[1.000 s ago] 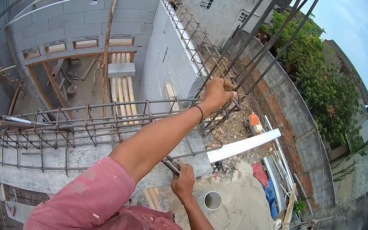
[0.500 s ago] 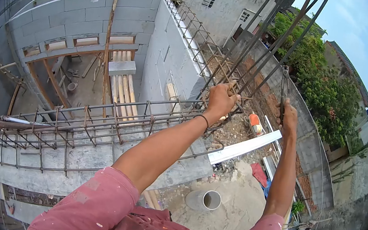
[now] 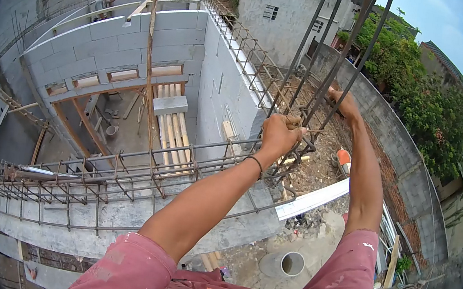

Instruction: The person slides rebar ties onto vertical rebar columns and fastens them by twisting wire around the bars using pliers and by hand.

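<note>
My left hand (image 3: 281, 136) is closed at the corner of the rebar cage (image 3: 187, 171), beside the feet of the upright bars (image 3: 368, 45). What its fingers pinch is too small to make out. Farther out, my right hand (image 3: 344, 102) reaches up behind the upright bars, its fingers closed round the handles of metal pincers. The round head of the pincers (image 3: 300, 70) shows to the left of the bars, pointing away from the hand. A second cage (image 3: 249, 50) runs along the top of the light block wall (image 3: 219, 61).
Below lie a grey pipe or bucket (image 3: 290, 264), a white board (image 3: 313, 200) and an orange-and-white object (image 3: 343, 160). A wooden pole (image 3: 149, 63) rises at the left. A person (image 3: 102, 6) is at the far wall. A brick boundary wall (image 3: 410, 162) curves along the right.
My right hand rose from low beside the cage with the pincers, then moved left to the upright bars. My left hand stays at the cage corner. The view has shifted slightly.
</note>
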The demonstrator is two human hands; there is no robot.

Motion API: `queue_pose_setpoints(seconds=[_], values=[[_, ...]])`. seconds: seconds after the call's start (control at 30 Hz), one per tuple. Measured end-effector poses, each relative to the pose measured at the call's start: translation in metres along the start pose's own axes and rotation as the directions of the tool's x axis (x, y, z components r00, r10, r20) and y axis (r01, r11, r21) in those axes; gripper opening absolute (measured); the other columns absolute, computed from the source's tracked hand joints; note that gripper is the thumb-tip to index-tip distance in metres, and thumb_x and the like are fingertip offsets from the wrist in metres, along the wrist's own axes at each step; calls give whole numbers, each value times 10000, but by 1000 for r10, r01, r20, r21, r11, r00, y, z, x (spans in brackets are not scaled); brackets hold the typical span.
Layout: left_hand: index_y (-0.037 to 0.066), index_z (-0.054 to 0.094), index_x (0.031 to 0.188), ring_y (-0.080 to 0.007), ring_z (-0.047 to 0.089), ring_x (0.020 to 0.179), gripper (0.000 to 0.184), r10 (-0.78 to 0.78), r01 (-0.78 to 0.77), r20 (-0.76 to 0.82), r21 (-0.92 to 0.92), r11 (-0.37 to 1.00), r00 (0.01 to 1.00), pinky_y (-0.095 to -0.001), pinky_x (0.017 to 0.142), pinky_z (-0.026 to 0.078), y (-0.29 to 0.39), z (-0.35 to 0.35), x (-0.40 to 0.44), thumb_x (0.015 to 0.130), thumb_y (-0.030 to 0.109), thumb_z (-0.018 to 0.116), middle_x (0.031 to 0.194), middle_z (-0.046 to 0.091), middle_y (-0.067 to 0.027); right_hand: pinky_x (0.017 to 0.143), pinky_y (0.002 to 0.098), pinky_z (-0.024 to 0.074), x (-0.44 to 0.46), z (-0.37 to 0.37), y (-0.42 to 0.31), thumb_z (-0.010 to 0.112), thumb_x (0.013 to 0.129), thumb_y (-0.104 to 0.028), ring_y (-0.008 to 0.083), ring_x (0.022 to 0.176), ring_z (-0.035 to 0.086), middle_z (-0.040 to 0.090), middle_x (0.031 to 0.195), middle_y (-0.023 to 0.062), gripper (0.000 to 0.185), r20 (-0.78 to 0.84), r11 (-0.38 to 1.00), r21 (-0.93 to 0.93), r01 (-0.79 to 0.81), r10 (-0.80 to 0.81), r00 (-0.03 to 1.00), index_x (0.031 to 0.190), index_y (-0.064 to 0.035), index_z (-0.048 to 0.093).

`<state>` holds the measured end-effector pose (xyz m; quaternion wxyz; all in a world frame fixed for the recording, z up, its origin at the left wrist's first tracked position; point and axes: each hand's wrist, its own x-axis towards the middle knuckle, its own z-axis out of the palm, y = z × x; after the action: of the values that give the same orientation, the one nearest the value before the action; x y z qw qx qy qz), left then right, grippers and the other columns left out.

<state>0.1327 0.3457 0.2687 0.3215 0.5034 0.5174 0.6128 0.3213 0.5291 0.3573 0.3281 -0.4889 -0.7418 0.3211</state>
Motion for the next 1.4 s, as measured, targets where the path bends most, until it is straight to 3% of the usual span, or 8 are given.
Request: queue_pose_setpoints(seconds=[0.33, 0.4, 0.53, 0.63, 0.83, 0.93, 1.2, 1.4], values=[[-73, 713, 1177, -132, 738, 696, 367, 37, -39, 22, 110, 993, 999, -265, 651, 583, 4, -4, 0, 856, 75, 809, 845, 780, -136, 397, 323, 320, 19, -8, 22, 652, 998, -388, 126, 417, 468, 508, 510, 14, 490, 111, 961, -274, 40, -10, 994, 616, -94, 563], [-75, 712, 1177, -134, 737, 695, 361, 44, -46, 28, 81, 996, 999, -263, 656, 583, 1, -3, 0, 862, 75, 804, 840, 779, -135, 396, 321, 327, 12, -5, 22, 648, 1001, -400, 125, 409, 471, 505, 498, 20, 513, -42, 999, 31, -33, 34, 999, 605, -84, 571], [-82, 704, 1185, -126, 730, 690, 355, 14, -14, 33, -11, 1000, 999, -255, 633, 580, 4, -3, -1, 869, 53, 794, 832, 776, -129, 381, 310, 319, 14, -8, 27, 632, 1009, -438, 116, 397, 464, 503, 492, 21, 546, 23, 992, 121, -21, 18, 1000, 596, -86, 579], [-83, 702, 1190, -120, 727, 693, 355, 4, -4, 27, 9, 1000, 1000, -253, 627, 581, 1, -1, -1, 872, 47, 791, 837, 776, -131, 369, 303, 313, 11, -4, 33, 616, 1013, -473, 110, 393, 460, 507, 494, 21, 568, 123, 981, -193, -36, 60, 991, 597, -87, 586], [-81, 697, 1202, -119, 722, 681, 367, -21, 23, 36, -36, 999, 999, -255, 628, 586, 1, -2, 0, 869, 44, 791, 848, 776, -135, 374, 330, 327, 9, 0, 27, 638, 1000, -464, 129, 396, 479, 526, 504, 38, 569, -75, 983, 183, 28, -15, 997, 603, -58, 586], [-83, 696, 1200, -122, 722, 680, 367, -40, 42, 47, -59, 997, 998, -257, 629, 590, 3, -2, -2, 869, 41, 791, 855, 776, -139, 371, 332, 329, 8, 2, 37, 639, 998, -466, 130, 383, 469, 530, 503, 41, 569, 70, 984, -175, 36, -25, 997, 610, -53, 593], [-27, 749, 1126, -131, 742, 703, 345, -17, 19, 23, -96, 995, 1000, -274, 722, 568, -13, 2, 7, 822, 107, 842, 775, 774, -112, 366, 302, 327, -72, 21, 47, 583, 1037, -432, 120, 369, 466, 531, 506, 39, 549, -535, 976, 216, 25, 97, 840, 648, -45, 607], [-49, 734, 1140, -135, 738, 705, 371, -32, 36, 39, -83, 996, 999, -278, 711, 567, -1, -5, 2, 818, 100, 842, 786, 774, -121, 366, 263, 305, -183, 67, 62, 521, 1084, -362, 91, 381, 443, 539, 540, 39, 478, -597, 909, 318, 268, -27, 802, 740, -39, 600]])
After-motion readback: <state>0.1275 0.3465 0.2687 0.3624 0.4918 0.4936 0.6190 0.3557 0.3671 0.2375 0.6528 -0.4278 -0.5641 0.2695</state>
